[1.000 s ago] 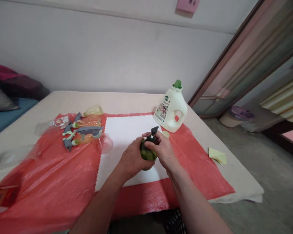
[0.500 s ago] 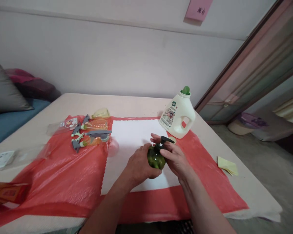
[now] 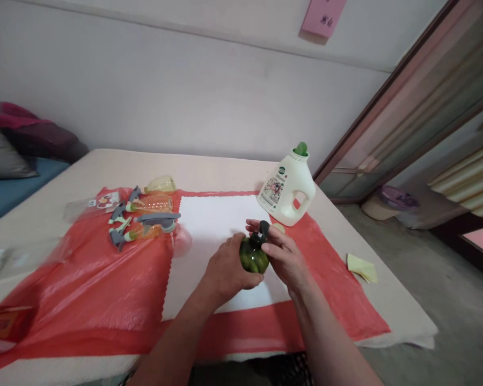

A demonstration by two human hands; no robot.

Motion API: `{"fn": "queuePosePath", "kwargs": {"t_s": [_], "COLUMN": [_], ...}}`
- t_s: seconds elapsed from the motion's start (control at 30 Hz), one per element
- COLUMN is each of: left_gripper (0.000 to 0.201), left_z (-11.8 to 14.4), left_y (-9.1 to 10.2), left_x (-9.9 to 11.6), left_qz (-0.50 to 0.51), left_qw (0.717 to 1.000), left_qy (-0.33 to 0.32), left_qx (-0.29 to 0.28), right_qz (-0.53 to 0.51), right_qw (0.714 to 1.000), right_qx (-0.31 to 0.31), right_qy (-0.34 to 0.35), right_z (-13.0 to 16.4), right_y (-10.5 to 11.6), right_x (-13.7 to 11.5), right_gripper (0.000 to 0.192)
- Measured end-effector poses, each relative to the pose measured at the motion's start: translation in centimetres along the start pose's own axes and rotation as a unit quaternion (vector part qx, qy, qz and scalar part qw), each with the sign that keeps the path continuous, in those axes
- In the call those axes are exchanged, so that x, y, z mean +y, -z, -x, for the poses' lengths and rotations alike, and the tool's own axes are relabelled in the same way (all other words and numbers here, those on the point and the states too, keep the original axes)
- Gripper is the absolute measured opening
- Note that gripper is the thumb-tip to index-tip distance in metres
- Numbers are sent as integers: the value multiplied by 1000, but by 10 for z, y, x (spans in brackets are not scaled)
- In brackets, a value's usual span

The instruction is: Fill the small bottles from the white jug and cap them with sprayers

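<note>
A round, dark green, see-through pump bottle (image 3: 254, 258) is held upright above a white cloth with a scalloped edge (image 3: 209, 225). My left hand (image 3: 226, 269) is wrapped round its body, thumb low at the front. At the neck, the fingers of my right hand (image 3: 286, 258) curl around the black pump head (image 3: 261, 231), thumb in front and fingertips behind. Just beyond my right hand lies a small pale round disc (image 3: 279, 228). A large cream jug (image 3: 288, 187) stands behind it, something green sticking out of its mouth.
Left on the red plastic sheet (image 3: 104, 289) lie orange spray bottles (image 3: 149, 205), grey trigger heads and a clear, pinkish round container (image 3: 182, 240). A yellowish bottle (image 3: 160, 185) lies behind them. Yellow paper slips (image 3: 361, 268) are near the table's right edge.
The pump head has turned, so its spout swings from pointing right to pointing more towards me. My right fingers have shifted round it. The view has shifted slightly; my left hand keeps its hold.
</note>
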State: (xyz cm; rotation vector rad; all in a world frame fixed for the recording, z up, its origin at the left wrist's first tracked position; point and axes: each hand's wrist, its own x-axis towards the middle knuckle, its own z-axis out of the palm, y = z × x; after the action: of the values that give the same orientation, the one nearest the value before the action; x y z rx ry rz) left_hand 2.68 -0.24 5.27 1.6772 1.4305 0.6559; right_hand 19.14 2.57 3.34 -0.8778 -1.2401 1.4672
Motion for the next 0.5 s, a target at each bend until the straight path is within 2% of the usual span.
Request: {"fn": "queuePosePath", "kwargs": {"t_s": [0.1,0.2,0.33,0.43,0.5], "left_gripper": [63,70,72,67,68], "left_z": [0,0,-1,-2,-2], "left_y": [0,-2,-2,-3,-4], "left_x": [0,-1,-2,-2,-2], "left_qz": [1,5,-12,-8,-7], "left_qw": [1000,1000,1000,1000,1000], "left_qy": [-3,-1,1,1,1], "left_qx": [-6,-6,-16,-25,-26], "right_qz": [-8,3,35,69,101], "right_qw": [1000,999,999,997,995], "right_qx": [7,35,-22,9,-7], "right_qy": [-3,-10,-17,-14,-22], "right_z": [-1,-1,0,0,0], "right_y": [3,1,-2,-5,-2], "right_x": [2,4,4,4,2], "right_gripper": [36,47,39,30,38]}}
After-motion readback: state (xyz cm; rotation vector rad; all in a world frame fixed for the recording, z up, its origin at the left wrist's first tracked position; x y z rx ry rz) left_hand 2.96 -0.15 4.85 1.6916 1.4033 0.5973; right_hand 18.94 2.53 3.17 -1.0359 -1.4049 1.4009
